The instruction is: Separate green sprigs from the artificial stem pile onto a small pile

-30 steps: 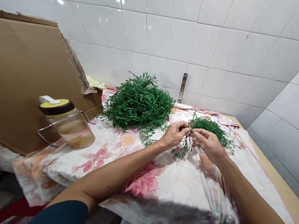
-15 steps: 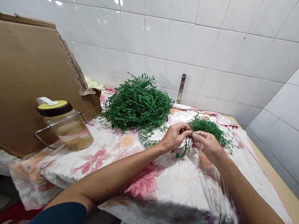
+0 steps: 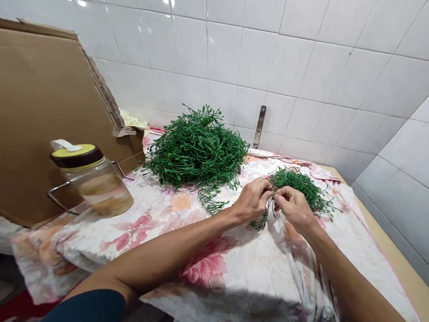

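Both hands meet over the right half of the cloth, fingertips almost touching. My left hand [image 3: 253, 199] is closed in a pinch on thin green artificial stems [image 3: 259, 221], whose budded ends hang below it. My right hand [image 3: 294, 206] pinches at the same spot, also closed on the stems; the exact grip point is hidden by the fingers. Just behind the hands lies a small heap of green stems [image 3: 303, 187]. A much larger tangled pile of the same stems [image 3: 200, 149] stands to the left, with a few loose strands [image 3: 210, 200] spilling from its front.
A floral cloth [image 3: 169, 232] covers the table. At left stand a clear jar [image 3: 107, 191] with a yellow and brown lid and a large cardboard sheet [image 3: 24, 127]. A white tiled wall [image 3: 258, 54] with a metal bracket [image 3: 259, 127] closes the back.
My fingers have shifted slightly and drawn closer together at the pinch. The bunch hanging beneath my hands shows less. The piles and the jar stay put.
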### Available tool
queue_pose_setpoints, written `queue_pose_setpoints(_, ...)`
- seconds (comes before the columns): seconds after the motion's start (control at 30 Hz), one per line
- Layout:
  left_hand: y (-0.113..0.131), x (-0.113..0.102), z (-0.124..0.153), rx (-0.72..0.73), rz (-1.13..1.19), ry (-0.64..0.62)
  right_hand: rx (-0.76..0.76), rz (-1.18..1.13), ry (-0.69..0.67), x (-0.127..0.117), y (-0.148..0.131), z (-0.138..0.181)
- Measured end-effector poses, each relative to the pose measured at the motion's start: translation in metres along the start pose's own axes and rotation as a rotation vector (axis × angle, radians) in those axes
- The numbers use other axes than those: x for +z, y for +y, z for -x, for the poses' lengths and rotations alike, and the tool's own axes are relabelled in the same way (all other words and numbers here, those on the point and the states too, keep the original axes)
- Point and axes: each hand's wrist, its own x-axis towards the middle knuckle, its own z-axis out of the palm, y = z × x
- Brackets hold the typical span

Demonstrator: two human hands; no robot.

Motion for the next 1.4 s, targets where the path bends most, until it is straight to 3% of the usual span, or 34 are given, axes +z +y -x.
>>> queue_pose_setpoints(0.1,0.005,0.001,0.004,0.140,-0.327,-0.050,-0.062,0.317,0.103,0.003,-0.002,0.000)
queue_pose_setpoints(0.23,0.007,0.005,0.006,0.126,-0.580,-0.082,-0.157,0.611,0.227,0.008,-0.010,0.000)
queue_pose_setpoints(0.33,0.006,0.007,0.004,0.131,-0.615,-0.097,-0.102,0.596,0.224,0.008,-0.013,-0.003)
queue_pose_setpoints(0.43,0.007,0.006,0.003,0.173,-0.592,-0.075,0.021,0.421,0.167,0.002,-0.010,-0.008)
queue_pose_setpoints(0.53,0.011,0.003,0.002,0.231,-0.486,-0.003,0.137,0.274,0.095,-0.010,0.001,-0.012)
queue_pose_setpoints(0.63,0.013,-0.002,0.001,0.203,-0.272,0.010,0.158,0.197,0.089,-0.022,0.009,-0.013)
queue_pose_setpoints(0.87,-0.006,-0.010,-0.008,-0.244,0.218,0.005,0.147,-0.356,0.175,-0.040,0.002,-0.017)
queue_pose_setpoints(1.07,-0.012,-0.004,-0.012,-0.510,0.526,-0.005,-0.014,-0.234,0.433,-0.059,0.010,-0.022)
queue_pose_setpoints(1.23,-0.012,-0.003,-0.012,-0.586,0.621,-0.007,-0.207,-0.153,0.487,-0.067,0.024,-0.028)
queue_pose_setpoints(1.4,-0.011,-0.003,-0.011,-0.633,0.784,-0.035,-0.331,-0.022,0.571,-0.069,0.017,-0.026)
